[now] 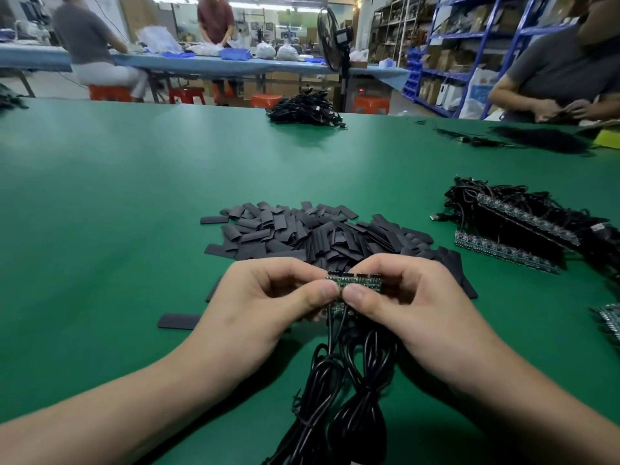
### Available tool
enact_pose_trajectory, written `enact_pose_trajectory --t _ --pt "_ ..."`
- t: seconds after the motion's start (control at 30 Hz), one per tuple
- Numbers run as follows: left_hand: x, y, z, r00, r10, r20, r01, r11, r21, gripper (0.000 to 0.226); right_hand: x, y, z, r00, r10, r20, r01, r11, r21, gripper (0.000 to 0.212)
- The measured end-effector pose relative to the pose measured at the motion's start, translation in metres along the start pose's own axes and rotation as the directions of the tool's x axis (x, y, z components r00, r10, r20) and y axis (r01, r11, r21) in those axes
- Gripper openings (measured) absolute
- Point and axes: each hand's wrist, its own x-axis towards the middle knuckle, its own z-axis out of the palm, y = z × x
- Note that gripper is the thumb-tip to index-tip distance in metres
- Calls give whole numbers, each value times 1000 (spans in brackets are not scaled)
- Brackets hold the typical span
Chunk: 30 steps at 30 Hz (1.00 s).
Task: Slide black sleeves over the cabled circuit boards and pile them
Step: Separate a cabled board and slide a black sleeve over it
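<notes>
Both my hands hold a small stack of green circuit boards (354, 282) edge-up above the green table (117, 213). My left hand (265, 297) pinches the stack's left end, and my right hand (402, 297) pinches its right end, thumbs nearly touching. Black cables (339, 391) hang from the boards toward me in coiled bundles. Just beyond my hands lies a heap of flat black sleeves (302, 231). One loose sleeve (178, 321) lies to the left of my left wrist. No sleeve is on the boards that I can see.
A pile of cabled boards (523, 226) lies at the right, with more boards (610, 322) at the right edge. Another cable bundle (305, 109) sits at the table's far side. A person's hands (560, 110) work at the far right corner. A standing fan (332, 41) is behind the table.
</notes>
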Motion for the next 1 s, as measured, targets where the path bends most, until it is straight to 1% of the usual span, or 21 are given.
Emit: enact_pose_trajectory --t 0.07,0.13,0.2,0.27,0.33,0.37,0.4,0.47,0.5,0.53,0.6,0.63,0.67,0.73,0.8,0.87,0.9,0.93,0.97,1.0 --pt "0 1 1 1000 -15 15 16 999 -34 12 0 -2 0 1000 -17 24 16 999 43 5" --pt "-1 0 0 999 -37 20 38 997 -68 13 1 -4 0 999 -26 32 24 996 83 3" --pt "-1 -1 -1 997 -63 42 68 991 -119 18 1 -3 1 999 -25 37 20 993 117 14" --pt "0 -3 -1 995 -81 64 91 982 -163 23 2 -1 2 999 -13 38 5 982 187 18" --pt "0 -3 0 996 -68 52 77 978 -192 21 3 -1 2 998 22 51 -36 958 286 18" --pt "1 -2 0 998 -50 30 55 978 -203 20 2 -1 1 998 41 53 -55 952 300 18" --pt "1 -2 0 1000 -28 -3 27 979 -204 19 2 -1 -1 998 54 42 -63 965 255 16" --pt "2 -1 -3 995 30 -91 -44 987 -155 17 2 1 -4 998 59 1 -59 998 9 14" --pt "2 -1 -4 989 66 -130 -81 989 -121 16 1 2 -4 999 44 -24 -47 992 -115 12" --pt "2 -1 -6 982 103 -157 -118 989 -92 15 0 2 -3 999 -6 -50 -6 973 -232 12" --pt "1 0 -7 969 164 -185 -174 984 -38 14 -2 0 0 981 -179 -69 134 896 -424 12" --pt "1 0 -7 964 185 -191 -190 982 -9 13 -2 -2 3 969 -240 -61 186 867 -463 15" --pt "1 0 -6 960 203 -195 -205 979 10 14 -3 -4 6 961 -272 -49 219 859 -462 19" --pt "1 1 -4 960 216 -179 -219 976 4 14 -4 -6 13 964 -263 -40 228 895 -383 24" --pt "1 2 -3 967 215 -134 -217 976 1 18 -6 -6 19 983 -180 -49 160 949 -271 19" --pt "1 4 -3 974 211 -81 -212 977 -13 15 -6 -7 21 989 -139 -43 129 975 -181 14" --pt "2 5 -4 976 213 -52 -215 976 -26 12 -5 -8 22 990 -138 -34 134 986 -99 13" --pt "2 6 -5 973 229 -29 -229 973 -13 8 -5 -10 21 990 -138 -30 139 990 28 12" --pt "4 6 -8 965 261 -22 -259 965 49 8 -5 -14 21 992 -123 -26 126 973 193 13" --pt "6 5 -12 954 299 -29 -290 942 170 9 -5 -17 19 995 -98 -23 100 934 342 12"
